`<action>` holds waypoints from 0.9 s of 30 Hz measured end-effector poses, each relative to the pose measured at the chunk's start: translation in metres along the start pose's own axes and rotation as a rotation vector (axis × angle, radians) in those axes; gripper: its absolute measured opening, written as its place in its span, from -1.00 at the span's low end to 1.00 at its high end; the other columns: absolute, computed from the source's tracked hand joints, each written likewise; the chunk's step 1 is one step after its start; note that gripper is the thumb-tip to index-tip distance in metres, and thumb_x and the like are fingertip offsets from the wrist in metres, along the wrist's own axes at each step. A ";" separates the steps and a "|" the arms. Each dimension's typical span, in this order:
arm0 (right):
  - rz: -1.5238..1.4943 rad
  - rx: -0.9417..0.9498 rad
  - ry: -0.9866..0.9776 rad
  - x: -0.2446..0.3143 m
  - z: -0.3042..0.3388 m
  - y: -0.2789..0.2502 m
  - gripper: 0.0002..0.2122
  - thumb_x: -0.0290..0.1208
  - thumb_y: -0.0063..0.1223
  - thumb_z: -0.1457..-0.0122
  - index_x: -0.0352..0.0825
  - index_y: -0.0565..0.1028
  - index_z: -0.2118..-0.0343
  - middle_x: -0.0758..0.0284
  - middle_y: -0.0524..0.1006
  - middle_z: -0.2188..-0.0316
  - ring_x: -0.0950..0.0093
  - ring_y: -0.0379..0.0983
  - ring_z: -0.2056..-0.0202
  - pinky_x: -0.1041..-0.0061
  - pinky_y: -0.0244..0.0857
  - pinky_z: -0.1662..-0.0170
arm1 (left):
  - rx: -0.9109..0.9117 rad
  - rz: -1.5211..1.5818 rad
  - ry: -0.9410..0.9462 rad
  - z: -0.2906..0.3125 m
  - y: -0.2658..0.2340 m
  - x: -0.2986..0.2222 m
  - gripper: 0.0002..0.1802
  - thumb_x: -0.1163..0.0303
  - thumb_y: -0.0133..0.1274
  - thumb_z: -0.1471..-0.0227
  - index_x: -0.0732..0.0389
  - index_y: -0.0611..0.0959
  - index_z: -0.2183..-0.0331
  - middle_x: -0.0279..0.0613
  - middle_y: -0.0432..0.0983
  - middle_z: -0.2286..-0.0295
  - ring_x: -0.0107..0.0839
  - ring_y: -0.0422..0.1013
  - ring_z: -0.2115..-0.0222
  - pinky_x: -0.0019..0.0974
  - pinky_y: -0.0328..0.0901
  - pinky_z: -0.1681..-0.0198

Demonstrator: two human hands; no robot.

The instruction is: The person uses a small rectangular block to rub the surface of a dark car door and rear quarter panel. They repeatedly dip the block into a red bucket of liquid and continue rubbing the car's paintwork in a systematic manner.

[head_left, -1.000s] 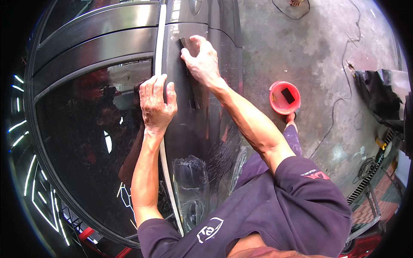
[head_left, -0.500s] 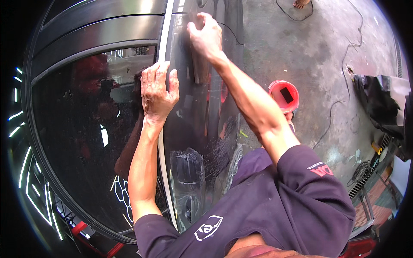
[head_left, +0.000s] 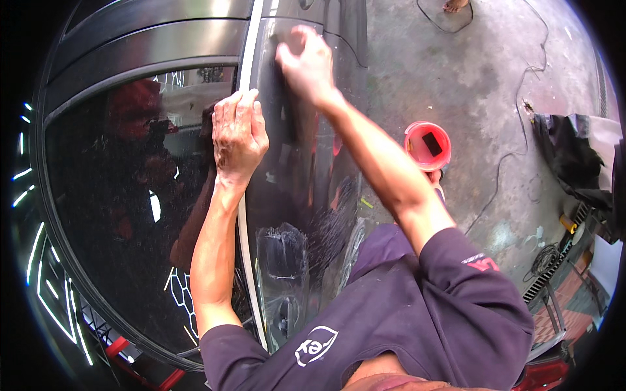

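My left hand [head_left: 238,140] lies on the dark car window [head_left: 111,163] where it meets a pale strip [head_left: 250,52]. Its fingers are stretched out together over the strip's edge, with the thumb held a little apart. On the dark car body panel [head_left: 287,202], higher up and to the right, is my right hand [head_left: 310,68]. Motion smears its fingers, which look bent toward the panel, with the thumb apart. Whatever may be under its palm is hidden. Whitish scuffed patches [head_left: 282,251] mark the panel close to my body.
A red bucket [head_left: 409,140] holding a dark rectangular block [head_left: 432,144] is right of the panel, by my foot. A cable [head_left: 525,98] winds across the grey concrete floor [head_left: 482,72]. Farther right hangs a black sheet [head_left: 567,153]. Someone's bare foot [head_left: 455,6] shows at the top.
My right hand has moved slightly left and down over the panel and is more blurred. The left hand stays at the strip. The whole view has shifted a little.
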State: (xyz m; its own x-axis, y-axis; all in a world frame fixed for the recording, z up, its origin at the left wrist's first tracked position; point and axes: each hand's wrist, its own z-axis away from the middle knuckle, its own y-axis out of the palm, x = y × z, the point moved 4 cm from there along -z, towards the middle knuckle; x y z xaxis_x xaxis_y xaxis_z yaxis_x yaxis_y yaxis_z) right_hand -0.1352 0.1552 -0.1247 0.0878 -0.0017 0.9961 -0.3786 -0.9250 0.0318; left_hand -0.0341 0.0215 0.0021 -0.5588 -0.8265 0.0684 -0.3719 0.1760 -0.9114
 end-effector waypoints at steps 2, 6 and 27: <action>-0.009 -0.001 0.042 -0.002 -0.031 -0.002 -0.53 -0.23 0.28 -0.15 -0.36 0.51 -0.08 -0.04 0.57 0.02 0.01 0.51 -0.04 0.13 0.37 -0.17 | -0.003 0.001 0.002 -0.003 0.001 -0.001 -0.77 0.58 0.10 -0.23 0.32 0.66 0.07 0.02 0.61 0.17 -0.03 0.52 0.11 -0.05 0.39 -0.03; 0.028 0.029 0.012 0.011 0.030 0.004 -0.54 -0.25 0.30 -0.14 -0.36 0.51 -0.07 -0.03 0.57 0.05 0.03 0.52 -0.04 0.12 0.39 -0.16 | -0.003 -0.009 -0.008 0.004 -0.001 0.002 -0.75 0.60 0.10 -0.21 0.31 0.66 0.06 0.02 0.61 0.17 -0.02 0.52 0.10 -0.06 0.39 -0.04; 0.093 0.083 0.018 0.037 0.027 0.011 -0.54 -0.24 0.29 -0.14 -0.38 0.50 -0.04 -0.05 0.55 0.07 0.01 0.53 -0.01 0.13 0.37 -0.15 | -0.077 0.014 -0.032 0.006 0.006 0.005 -0.71 0.46 0.18 -0.16 0.24 0.62 0.06 -0.08 0.57 0.15 -0.10 0.50 0.11 -0.10 0.39 0.05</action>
State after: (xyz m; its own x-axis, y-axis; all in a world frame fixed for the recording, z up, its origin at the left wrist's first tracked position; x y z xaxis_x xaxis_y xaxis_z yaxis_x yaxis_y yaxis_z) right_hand -0.1109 0.1349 -0.0900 0.0395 -0.0826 0.9958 -0.3064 -0.9496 -0.0667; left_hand -0.0345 0.0153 -0.0057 -0.5411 -0.8399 0.0421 -0.4210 0.2272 -0.8781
